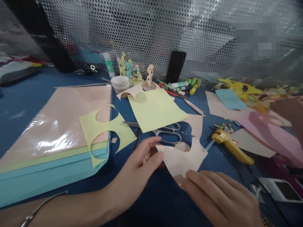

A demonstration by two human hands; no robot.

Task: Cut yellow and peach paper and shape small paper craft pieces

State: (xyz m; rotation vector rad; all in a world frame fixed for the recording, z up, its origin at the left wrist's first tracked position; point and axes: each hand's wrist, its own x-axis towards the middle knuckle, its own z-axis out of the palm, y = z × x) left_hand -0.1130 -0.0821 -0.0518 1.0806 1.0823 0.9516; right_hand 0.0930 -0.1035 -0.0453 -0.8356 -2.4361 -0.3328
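My right hand (pixel 220 195) pinches the lower edge of a pale pink sheet of paper (pixel 183 160) with rounded cut-outs, fingers on top and thumb hidden. My left hand (pixel 144 160) is at the sheet's left corner, thumb and forefinger apart with nothing visible between them; whether it touches the paper I cannot tell. Just beyond lie grey-handled scissors (pixel 169 133), their blades partly under a light yellow sheet (pixel 153 107). Left of them, a yellow paper with round holes (pixel 107 126) overlaps a clear sleeve of coloured paper (pixel 63 116).
A yellow glue gun (pixel 233 146) with a cord lies at right, near a white device (pixel 279 189). Behind stand a glue stick (pixel 109 64), paper cup (pixel 120 82), curled paper pieces (pixel 129 67) and black phone (pixel 175 66), before a perforated metal panel (pixel 142 28). Another person's arm (pixel 288 113) shows at right.
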